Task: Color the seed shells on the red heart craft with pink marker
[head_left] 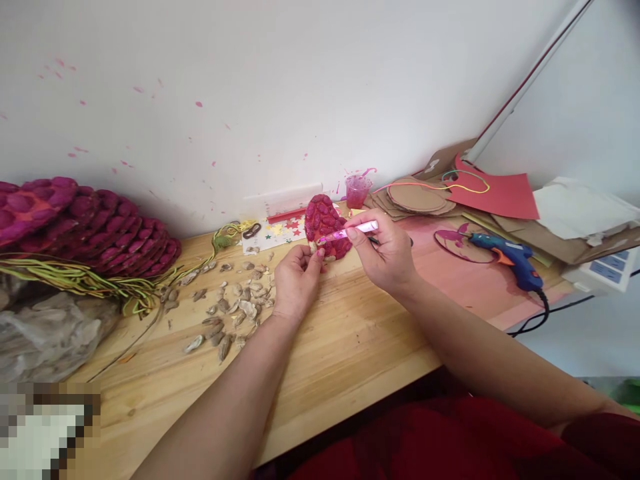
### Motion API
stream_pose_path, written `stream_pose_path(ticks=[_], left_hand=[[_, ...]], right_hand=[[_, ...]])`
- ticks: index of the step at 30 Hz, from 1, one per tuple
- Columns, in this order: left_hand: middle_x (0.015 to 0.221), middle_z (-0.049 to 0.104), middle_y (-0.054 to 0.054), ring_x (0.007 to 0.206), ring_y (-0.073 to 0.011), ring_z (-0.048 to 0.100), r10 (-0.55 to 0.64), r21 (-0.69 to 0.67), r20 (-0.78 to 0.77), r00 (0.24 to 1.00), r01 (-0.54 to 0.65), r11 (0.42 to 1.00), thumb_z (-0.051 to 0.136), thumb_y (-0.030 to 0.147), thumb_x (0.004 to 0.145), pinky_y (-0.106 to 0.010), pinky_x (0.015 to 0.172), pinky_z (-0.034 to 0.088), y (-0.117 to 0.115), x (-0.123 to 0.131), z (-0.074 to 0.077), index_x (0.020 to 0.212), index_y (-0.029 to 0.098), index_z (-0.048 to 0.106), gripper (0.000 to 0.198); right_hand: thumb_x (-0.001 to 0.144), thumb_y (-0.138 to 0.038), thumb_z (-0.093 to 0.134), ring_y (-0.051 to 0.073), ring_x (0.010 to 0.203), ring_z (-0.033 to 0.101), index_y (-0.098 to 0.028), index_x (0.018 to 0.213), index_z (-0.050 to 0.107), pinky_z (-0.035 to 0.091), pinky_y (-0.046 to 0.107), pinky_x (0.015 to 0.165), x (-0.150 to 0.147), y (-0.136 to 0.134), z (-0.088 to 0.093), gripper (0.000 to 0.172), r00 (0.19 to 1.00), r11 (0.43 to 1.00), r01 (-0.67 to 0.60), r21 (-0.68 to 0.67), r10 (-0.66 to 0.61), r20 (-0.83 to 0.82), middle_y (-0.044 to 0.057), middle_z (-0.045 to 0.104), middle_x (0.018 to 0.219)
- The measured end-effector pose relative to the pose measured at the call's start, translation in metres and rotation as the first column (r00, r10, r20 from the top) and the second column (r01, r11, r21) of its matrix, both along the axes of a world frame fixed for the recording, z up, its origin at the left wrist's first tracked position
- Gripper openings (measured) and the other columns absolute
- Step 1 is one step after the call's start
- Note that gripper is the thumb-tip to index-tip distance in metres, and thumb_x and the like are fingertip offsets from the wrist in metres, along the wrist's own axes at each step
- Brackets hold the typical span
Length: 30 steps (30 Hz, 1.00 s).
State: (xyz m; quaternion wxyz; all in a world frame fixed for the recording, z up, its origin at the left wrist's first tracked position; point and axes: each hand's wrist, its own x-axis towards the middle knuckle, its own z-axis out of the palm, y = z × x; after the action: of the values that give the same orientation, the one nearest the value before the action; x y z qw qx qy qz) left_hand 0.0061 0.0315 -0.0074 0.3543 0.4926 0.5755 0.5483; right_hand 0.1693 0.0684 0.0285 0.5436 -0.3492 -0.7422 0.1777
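Note:
My left hand (299, 279) is closed in a pinch on a small pale peanut (313, 246). Between the thumb and fingers of my right hand (383, 252) is a white-handled paintbrush (369, 227), smeared with pink; its tip points left and meets the peanut, or nearly so. Just behind both hands a magenta peanut-covered piece (323, 217) stands tilted, partly hidden by the brush and fingers. Several loose peanut shells (247, 308) lie on the wooden table (330, 373) left of my left hand.
A stack of magenta peanut-covered discs (107, 227), yellow-green cords (75, 277) and a plastic bag (55, 333) sit at left. Behind stands a cup of pink paint (357, 193). At right are cardboard discs (417, 197), red paper (500, 193), a blue glue gun (510, 259) and a power strip (605, 270).

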Motion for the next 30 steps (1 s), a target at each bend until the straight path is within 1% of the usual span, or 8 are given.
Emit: stream_pose_path(ticks=[7,11,15,21,24,27,30], left_hand=[[0.063,0.065,0.001,0.057,-0.0142,0.055,0.005,-0.001,-0.025,1.0,-0.005,1.0,0.065,0.041,0.085,-0.025,0.059,0.041,0.0003,-0.0007,-0.0007,0.08,0.019,0.061,0.023],[0.063,0.065,0.001,0.058,-0.0144,0.057,0.001,-0.004,-0.02,1.0,-0.001,1.0,0.066,0.041,0.084,-0.025,0.06,0.042,-0.0001,-0.0007,0.0001,0.08,0.019,0.061,0.023],[0.063,0.067,0.0,0.057,-0.0143,0.057,-0.013,0.003,-0.013,1.0,0.013,1.0,0.067,0.04,0.084,-0.025,0.058,0.041,-0.0009,-0.0005,0.0017,0.08,0.019,0.061,0.022],[0.063,0.068,0.0,0.056,-0.0142,0.057,-0.003,-0.015,-0.02,1.0,0.003,1.0,0.067,0.04,0.084,-0.025,0.058,0.041,-0.0015,0.0,0.0018,0.079,0.02,0.061,0.022],[0.062,0.068,0.0,0.055,-0.0138,0.056,-0.006,-0.009,-0.025,1.0,0.005,1.0,0.067,0.039,0.085,-0.025,0.058,0.04,-0.0015,-0.0001,0.001,0.079,0.02,0.061,0.021],[0.063,0.068,0.0,0.056,-0.0137,0.056,-0.01,-0.005,-0.029,1.0,0.01,1.0,0.067,0.039,0.085,-0.025,0.058,0.04,-0.0012,-0.0003,0.0003,0.079,0.02,0.061,0.021],[0.063,0.068,0.0,0.055,-0.0136,0.056,-0.009,0.0,-0.026,1.0,0.009,1.0,0.067,0.039,0.085,-0.024,0.058,0.04,-0.001,-0.0005,0.0003,0.079,0.02,0.061,0.021]], right_hand=[[0.098,-0.039,0.059,0.016,0.076,0.065,-0.024,0.098,0.062,0.051,0.031,0.07,0.0045,0.0078,-0.0046,0.016,0.999,0.998,-0.001,-0.061,-0.002,-0.051,0.002,0.07,0.089],[0.098,-0.035,0.059,0.016,0.078,0.064,-0.024,0.098,0.063,0.051,0.031,0.073,0.0012,0.002,-0.0021,0.012,1.0,1.0,-0.014,-0.014,0.014,-0.021,0.002,0.071,0.091],[0.098,-0.03,0.06,0.015,0.076,0.063,-0.023,0.096,0.065,0.049,0.03,0.072,-0.0017,-0.0017,0.0,0.009,0.999,0.999,-0.035,0.028,0.034,0.018,0.001,0.07,0.087],[0.097,-0.033,0.062,0.015,0.075,0.064,-0.021,0.097,0.064,0.049,0.029,0.07,0.0032,0.0073,-0.0032,0.012,0.998,1.0,-0.016,0.016,0.017,-0.058,0.001,0.071,0.087],[0.097,-0.033,0.062,0.014,0.074,0.064,-0.021,0.097,0.064,0.049,0.029,0.069,0.0034,0.0061,-0.0024,0.012,0.994,0.999,-0.046,0.016,0.047,-0.095,0.001,0.071,0.087],[0.097,-0.03,0.062,0.014,0.073,0.062,-0.021,0.096,0.064,0.048,0.028,0.069,0.0017,0.0017,-0.0001,0.009,0.996,0.996,-0.074,0.054,0.077,-0.042,0.001,0.07,0.087],[0.097,-0.027,0.062,0.014,0.072,0.061,-0.021,0.095,0.064,0.047,0.028,0.07,0.0015,0.0005,0.0012,0.007,0.998,0.995,-0.059,0.084,0.059,0.003,0.0,0.069,0.083]])
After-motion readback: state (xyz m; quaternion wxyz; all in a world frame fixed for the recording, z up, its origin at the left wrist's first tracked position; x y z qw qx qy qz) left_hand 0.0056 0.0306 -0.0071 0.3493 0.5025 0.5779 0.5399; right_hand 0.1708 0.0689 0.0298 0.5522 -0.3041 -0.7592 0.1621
